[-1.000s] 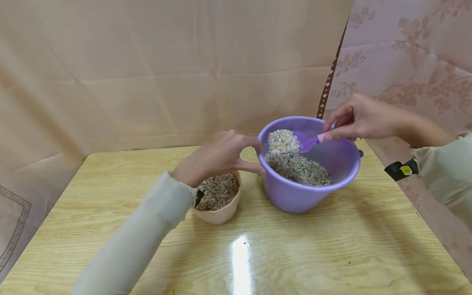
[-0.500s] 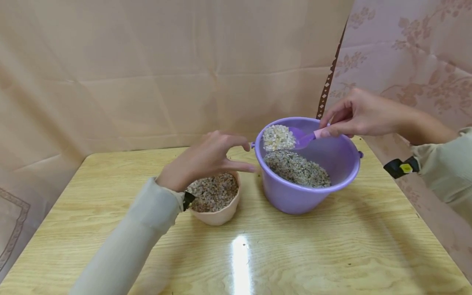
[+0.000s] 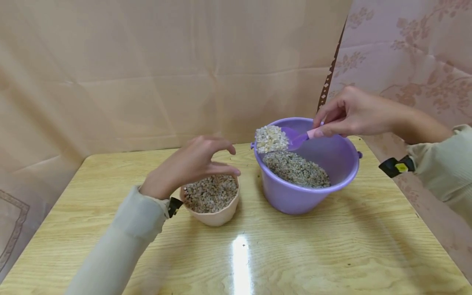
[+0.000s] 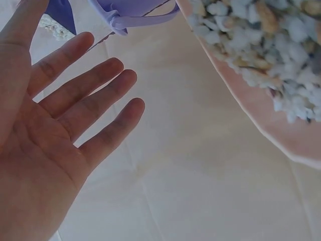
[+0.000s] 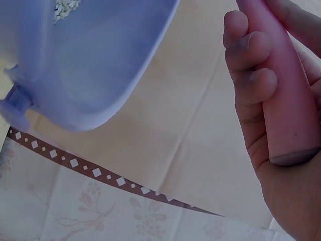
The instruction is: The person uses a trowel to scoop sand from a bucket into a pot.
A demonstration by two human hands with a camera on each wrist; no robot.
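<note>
My right hand (image 3: 348, 112) pinches the pink handle (image 5: 283, 95) of a purple scoop (image 3: 291, 139) heaped with pale gravel (image 3: 271, 138). The scoop hangs over the left rim of a purple bucket (image 3: 313, 196) partly filled with darker gravel (image 3: 296, 169). My left hand (image 3: 188, 164) hovers above a pink pot (image 3: 217, 215) that is full of gravel (image 3: 210, 192), fingers relaxed and holding nothing. In the left wrist view the left hand's (image 4: 65, 125) fingers are spread, with the pot's rim (image 4: 261, 115) at the right.
Both containers stand on a light wooden table (image 3: 332, 246). Beige cloth (image 3: 147, 73) hangs behind it and a floral pink cloth (image 3: 413, 53) hangs on the right. The bucket's handle lug (image 4: 143, 20) shows at the top of the left wrist view.
The left hand has let go of the bucket's rim and drawn back left over the pink pot. The right hand has carried the loaded scoop up and left toward the bucket's rim.
</note>
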